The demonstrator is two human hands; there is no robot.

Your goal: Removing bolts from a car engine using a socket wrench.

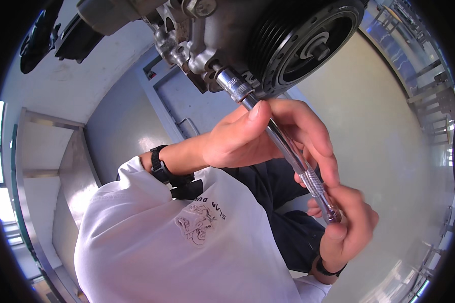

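Note:
A grey cast-metal machine unit (197, 35) with a black ribbed pulley (303, 40) fills the top of the view. A chrome socket (233, 84) sits on a fitting at its lower edge. From the socket a long chrome driver shaft (283, 144) with a knurled grip (313, 183) runs down to the right. My left hand (253, 136), with a black band on its wrist, wraps around the upper shaft just below the socket. My right hand (346, 224) closes on the shaft's lower end. My white printed shirt (177, 242) lies below both hands.
A grey cabinet door with a handle (187, 108) stands behind the hands. Pale floor (384, 131) spreads to the right, with metal racks (429, 86) along its far edge. A steel shelf frame (45, 151) is at the left, and black parts (45, 30) hang at the top left.

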